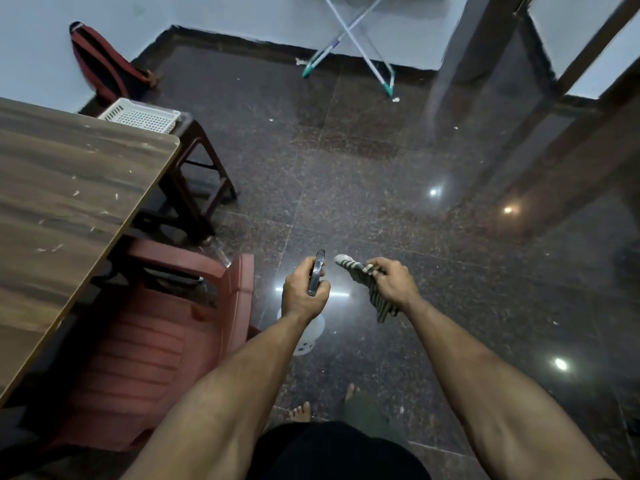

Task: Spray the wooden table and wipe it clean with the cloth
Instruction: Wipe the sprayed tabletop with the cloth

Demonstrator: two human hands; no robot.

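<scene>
Low in the middle of the frame, the left hand (304, 292) is curled around the neck of a spray bottle (317, 273), whose greyish trigger head sticks up above the knuckles while its white body (309, 336) shows below the wrist (partly hidden by the forearm). Just to the right of it, the right hand (393, 284) clutches a striped cloth (367, 282), one end poking toward the bottle and the other hanging below the palm. The two hands are near each other but apart, both held out over the dark speckled floor (346, 168). The wooden table (69, 188) fills the left side of the frame, well apart from both hands, its brown top dotted with pale flecks. A red plastic chair (138, 344) sits tucked against its lower edge, and a dark stool (197, 174) carrying a white perforated tray (142, 116) stands beside its upper corner. At the top of the frame, the crossed legs of a folding rack (349, 36) stand by the wall.
</scene>
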